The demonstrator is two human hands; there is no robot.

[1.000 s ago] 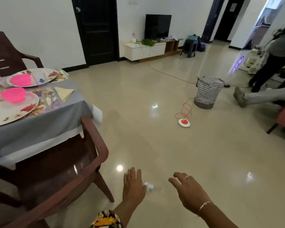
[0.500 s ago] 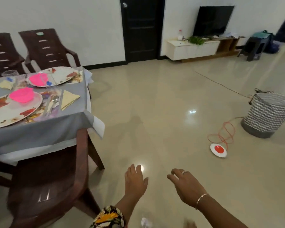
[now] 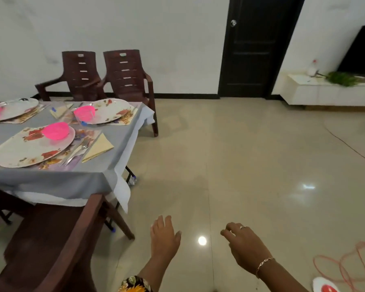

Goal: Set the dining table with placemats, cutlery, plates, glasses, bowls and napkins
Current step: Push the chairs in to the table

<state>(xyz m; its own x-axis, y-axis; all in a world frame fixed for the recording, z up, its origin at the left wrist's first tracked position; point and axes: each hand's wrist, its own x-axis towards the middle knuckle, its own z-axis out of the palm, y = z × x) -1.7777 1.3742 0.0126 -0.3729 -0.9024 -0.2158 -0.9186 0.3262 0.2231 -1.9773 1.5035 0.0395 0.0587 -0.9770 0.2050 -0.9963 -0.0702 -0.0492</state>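
Note:
The dining table (image 3: 57, 182) with a grey cloth stands at the left. It carries floral placemats, each under a flowered plate (image 3: 19, 153) with a pink bowl (image 3: 56, 130) on it. A second pink bowl (image 3: 84, 112) sits on the far plate (image 3: 112, 110). Cutlery (image 3: 77, 149) and a folded yellow napkin (image 3: 98, 147) lie right of the near plate. A clear glass (image 3: 61, 109) stands further back, blurred. My left hand (image 3: 163, 237) and my right hand (image 3: 243, 244) hang over the floor, right of the table, both empty with fingers apart.
A brown plastic chair (image 3: 50, 245) stands at the table's near side. Two more chairs (image 3: 114, 74) stand against the far wall. A black door (image 3: 255, 47) and a white TV unit (image 3: 329, 93) are at the back. An orange cable (image 3: 346, 264) lies at the lower right.
My view has turned left: the table has moved toward the centre, and the basket has left the frame. My hands have kept their spread pose over the floor.

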